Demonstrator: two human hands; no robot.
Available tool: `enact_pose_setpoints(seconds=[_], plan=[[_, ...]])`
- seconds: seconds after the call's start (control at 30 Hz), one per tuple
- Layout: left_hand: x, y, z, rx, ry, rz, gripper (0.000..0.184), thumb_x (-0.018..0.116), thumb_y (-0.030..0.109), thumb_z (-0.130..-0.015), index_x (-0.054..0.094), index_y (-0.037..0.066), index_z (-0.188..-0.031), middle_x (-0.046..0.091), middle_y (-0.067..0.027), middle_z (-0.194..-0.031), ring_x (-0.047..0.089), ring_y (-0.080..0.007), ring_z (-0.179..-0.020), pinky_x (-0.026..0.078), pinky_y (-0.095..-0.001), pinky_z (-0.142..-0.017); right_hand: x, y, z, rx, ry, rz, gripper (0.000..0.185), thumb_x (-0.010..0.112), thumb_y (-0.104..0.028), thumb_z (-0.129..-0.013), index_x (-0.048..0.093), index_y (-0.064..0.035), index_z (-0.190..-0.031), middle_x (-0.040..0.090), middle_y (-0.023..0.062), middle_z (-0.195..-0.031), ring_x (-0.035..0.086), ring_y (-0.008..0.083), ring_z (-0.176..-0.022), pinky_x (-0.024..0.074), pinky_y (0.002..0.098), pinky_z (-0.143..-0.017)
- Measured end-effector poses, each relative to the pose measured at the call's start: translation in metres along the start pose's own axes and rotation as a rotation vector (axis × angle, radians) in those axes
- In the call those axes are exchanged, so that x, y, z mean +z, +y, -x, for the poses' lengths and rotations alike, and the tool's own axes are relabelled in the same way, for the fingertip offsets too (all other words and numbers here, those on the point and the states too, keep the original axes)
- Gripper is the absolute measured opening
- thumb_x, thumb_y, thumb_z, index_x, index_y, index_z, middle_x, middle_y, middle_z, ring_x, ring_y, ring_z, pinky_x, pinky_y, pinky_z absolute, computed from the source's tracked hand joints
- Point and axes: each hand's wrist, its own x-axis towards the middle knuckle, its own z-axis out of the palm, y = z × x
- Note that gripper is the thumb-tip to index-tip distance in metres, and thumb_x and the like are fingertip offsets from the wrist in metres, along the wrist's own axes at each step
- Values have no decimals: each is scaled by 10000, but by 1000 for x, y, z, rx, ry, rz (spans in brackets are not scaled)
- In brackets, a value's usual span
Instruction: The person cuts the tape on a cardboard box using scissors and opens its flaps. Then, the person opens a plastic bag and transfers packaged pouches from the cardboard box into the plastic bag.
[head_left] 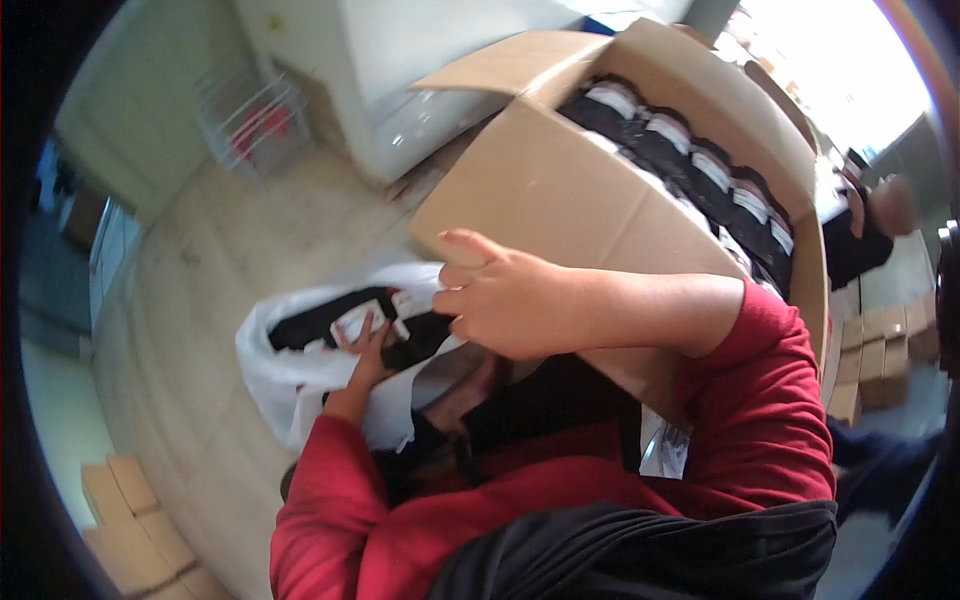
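Black cloth (640, 550) sits nearest; beyond, the left grip (368, 345) splays over a dark pack (303, 324) in the left-side white bag (265, 390). Right grip (495, 300): I can't tell. Pack looks soft, light; best held mid-body.

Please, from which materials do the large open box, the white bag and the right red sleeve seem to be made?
The open box looks like matt brown cardboard: stiff, flat panels with folded flaps.
The white bag is probably thin plastic, softly sheened and crumpled, though fabric cannot be excluded.
The right sleeve appears soft, dull fabric, bunching in creases.
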Motion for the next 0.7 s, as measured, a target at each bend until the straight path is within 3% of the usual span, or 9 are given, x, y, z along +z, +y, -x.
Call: enact_pose_setpoints(seconds=[0.13, 0.23, 0.3, 0.37, 0.4, 0.47, 0.57, 0.6, 0.7], plan=[[-71, 44, 9, -306, -325, -81, 926, 638, 600, -518, 202, 352, -1297, 42, 5, -1402, 62, -391, -1253, 80, -664, -897, -32, 57, 52, 200, 572, -526, 224, 571, -216, -742, 601, -113, -939, 550, 72, -937, 502, 214, -960, 367, 359, -872], [-85, 45, 15, -311, -207, 29, 848, 626, 544, -586, 252, 263, -1294, 113, -37, -1391, 155, -349, -1248, 145, -616, -917, -17, 142, 118, 841, 651, -319, 255, 537, -250, -760, 596, -71, -932, 573, 118, -943, 558, 259, -821, 442, 330, -745], [-99, 44, 15, -306, -147, 95, 815, 635, 497, -615, 271, 222, -1290, 134, -51, -1386, 176, -336, -1245, 167, -584, -934, 24, 198, 175, 1069, 461, -240, 188, 561, -197, -751, 595, -60, -875, 599, 118, -842, 576, 219, -775, 449, 323, -696], [-110, 23, 11, -212, 195, 371, 706, 634, 350, -679, 307, 152, -1272, 157, -80, -1378, 184, -326, -1244, 206, -517, -951, 68, 233, 211, 1195, 232, -190, 186, 570, -218, -722, 605, -65, -821, 599, 124, -832, 572, 242, -786, 448, 329, -707], [-121, 11, 1, -334, 115, 532, 719, 626, 218, -695, 242, 148, -1298, 132, -112, -1379, 168, -329, -1248, 220, -490, -953, 82, 239, 215, 1204, 124, -124, 206, 567, -245, -702, 617, -76, -810, 597, 132, -834, 564, 269, -813, 443, 358, -719], [-169, 67, 13, -351, 638, 72, 796, 617, 128, -684, 147, 163, -1326, 90, -128, -1383, 153, -321, -1254, 214, -508, -950, 91, 241, 206, 1085, -46, -89, 304, 555, -343, -723, 604, -95, -892, 595, 121, -889, 554, 287, -855, 436, 386, -736], [-167, 54, 6, -445, 489, 85, 851, 599, 62, -676, 72, 174, -1335, 58, -132, -1386, 140, -313, -1260, 198, -511, -958, 97, 255, 175, 1052, -145, -128, 342, 552, -378, -732, 592, -97, -923, 594, 132, -898, 558, 284, -870, 442, 391, -733], [-155, 44, 7, -304, 546, 179, 810, 574, 28, -681, 107, 155, -1331, 50, -132, -1386, 123, -313, -1264, 180, -536, -956, 102, 259, 168, 1064, -240, -72, 355, 559, -373, -732, 588, -81, -932, 596, 135, -899, 564, 278, -871, 449, 390, -725], [-134, 58, 27, -206, 666, 325, 676, 517, -15, -710, 206, 86, -1301, 135, -152, -1366, 199, -325, -1239, 231, -395, -984, 132, 264, 160, 1130, -312, 7, 328, 568, -324, -732, 594, -53, -915, 601, 132, -902, 577, 262, -867, 466, 381, -703]])
